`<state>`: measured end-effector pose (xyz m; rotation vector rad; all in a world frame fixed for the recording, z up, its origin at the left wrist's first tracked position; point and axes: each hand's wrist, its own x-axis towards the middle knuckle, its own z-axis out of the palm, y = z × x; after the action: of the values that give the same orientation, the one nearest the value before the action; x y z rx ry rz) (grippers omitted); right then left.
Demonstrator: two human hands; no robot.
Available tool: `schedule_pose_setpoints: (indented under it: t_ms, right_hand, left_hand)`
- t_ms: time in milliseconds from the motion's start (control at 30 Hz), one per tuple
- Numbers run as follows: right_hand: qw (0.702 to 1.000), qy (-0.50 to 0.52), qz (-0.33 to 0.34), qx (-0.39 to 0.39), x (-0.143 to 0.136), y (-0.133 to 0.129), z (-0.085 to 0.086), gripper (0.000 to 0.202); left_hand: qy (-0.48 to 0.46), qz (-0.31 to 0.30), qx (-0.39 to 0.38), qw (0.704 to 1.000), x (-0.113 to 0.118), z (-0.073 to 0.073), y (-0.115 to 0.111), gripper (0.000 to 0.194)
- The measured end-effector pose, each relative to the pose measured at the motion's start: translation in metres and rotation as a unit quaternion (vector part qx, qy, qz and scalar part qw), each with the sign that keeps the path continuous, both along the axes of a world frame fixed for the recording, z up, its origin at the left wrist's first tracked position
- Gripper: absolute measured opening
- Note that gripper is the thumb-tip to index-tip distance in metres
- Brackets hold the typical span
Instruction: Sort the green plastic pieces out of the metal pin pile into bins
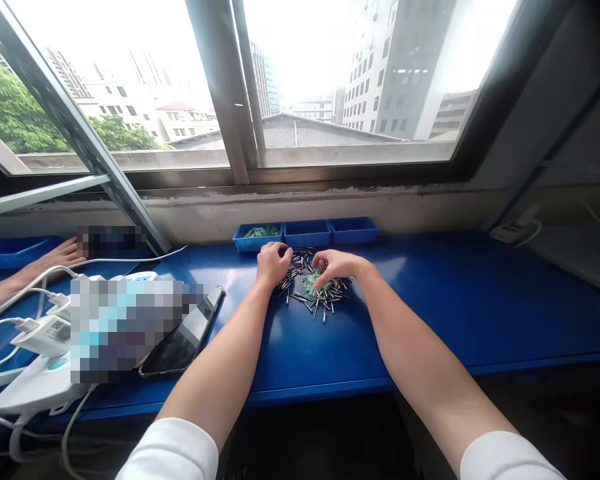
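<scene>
A loose pile of thin silvery metal pins (324,312) lies on the blue tabletop, with small translucent green pieces (310,285) in its middle. At the pile's left edge is my left hand (274,264), its fingers curled and the thumb close to the index finger; anything held in it is hidden. My right hand (341,263) reaches over the right side of the pile, thumb and fingers apart above the green pieces. Behind the hands stand three blue bins. The left bin (237,241) holds green pieces; the middle bin (307,241) and right bin (355,236) show no contents.
To my left lie a phone (183,343) and a white power strip (25,395) with chargers and cables. Another person's hand (65,253) rests farther left beside a blue tray (17,252). A metal frame post (87,140) and a window border the table (455,293).
</scene>
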<state>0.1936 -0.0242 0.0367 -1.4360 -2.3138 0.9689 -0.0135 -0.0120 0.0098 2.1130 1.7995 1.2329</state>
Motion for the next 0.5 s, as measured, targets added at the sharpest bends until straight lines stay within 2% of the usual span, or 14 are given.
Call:
schedule_pose_setpoints:
  t_ms: [100, 200, 333, 500]
  right_hand:
    - [0.999, -0.025, -0.016, 0.022, -0.002, 0.001, -0.006, 0.068]
    - [0.997, -0.033, -0.014, 0.066, -0.009, 0.0, -0.012, 0.072]
    - [0.993, -0.02, 0.006, 0.114, -0.019, -0.003, -0.016, 0.059]
    - [0.987, 0.018, 0.0, 0.159, -0.027, 0.005, -0.029, 0.042]
  left_hand:
    - [0.013, 0.001, -0.004, 1.0, -0.005, -0.005, 0.001, 0.031]
    - [0.051, 0.0, -0.057, 0.997, -0.004, -0.006, 0.001, 0.047]
    - [0.115, -0.016, -0.16, 0.98, 0.0, -0.011, -0.001, 0.069]
    - [0.135, -0.036, -0.191, 0.971, 0.0, -0.016, 0.002, 0.076]
